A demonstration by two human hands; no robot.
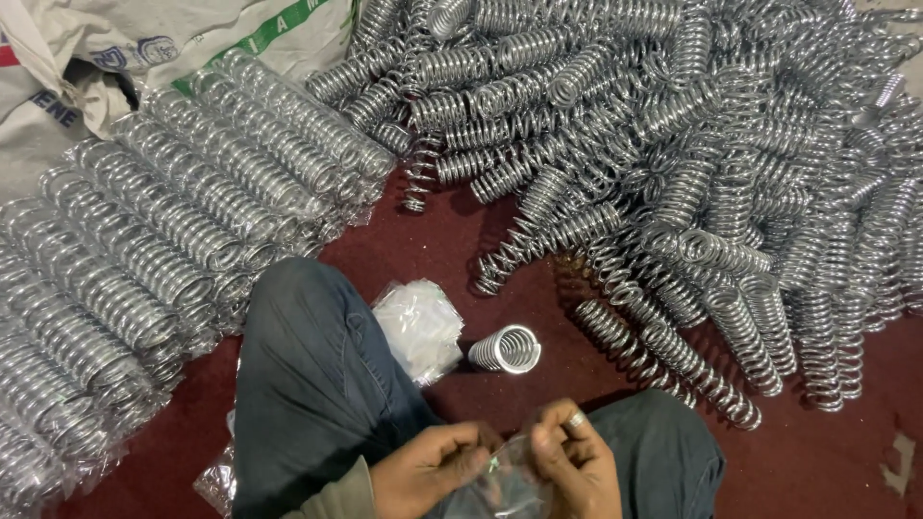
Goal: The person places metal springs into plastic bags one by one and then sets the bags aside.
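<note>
Two hands work near the bottom of the view, over the person's lap. The left hand (428, 468) and the right hand (575, 461) each pinch an edge of a small clear bag (500, 485), fingers pressed on the thin plastic, and seem to be pulling its mouth open. So the step looks like getting the bag ready for a spring. One shiny spring (506, 348) lies by itself on the dark red floor (827, 461), just past the hands and close to the knee. Next, I think, the bag must be held wide with one hand so the other can pick up a spring and slide it in straight. A little stack of clear bags (419, 327) sits just left of that spring. Far and right is a big heap of loose springs (692, 144). On the left lie rows of springs in clear wraps (144, 259). At the far left is a white sack (144, 48) with a green stripe and blue print.
</note>
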